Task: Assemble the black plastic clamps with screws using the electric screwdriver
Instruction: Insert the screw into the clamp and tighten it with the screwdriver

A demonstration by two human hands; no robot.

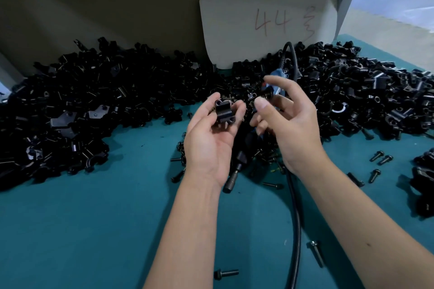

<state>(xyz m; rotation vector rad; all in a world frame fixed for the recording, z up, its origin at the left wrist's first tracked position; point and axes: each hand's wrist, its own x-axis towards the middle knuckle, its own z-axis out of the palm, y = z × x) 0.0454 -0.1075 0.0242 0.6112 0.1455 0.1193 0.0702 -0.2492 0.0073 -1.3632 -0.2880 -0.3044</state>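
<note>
My left hand (211, 143) is raised palm up over the teal table (94, 230) and holds a black plastic clamp (225, 113) between thumb and fingertips. My right hand (288, 124) is just to its right and pinches a black screw (265, 96) between thumb and forefinger, close to the clamp. The electric screwdriver (237, 166) lies on the table beneath my hands, its bit end toward me and its blue-marked body (278, 80) behind my right fingers. Its black cable (296, 218) runs toward the near edge.
Large heaps of black clamp parts (82, 105) fill the back left and the back right (366, 91) of the table. Loose screws (380, 158) lie scattered on the right and near the front. A grey card marked 44 (267, 19) leans against the back wall.
</note>
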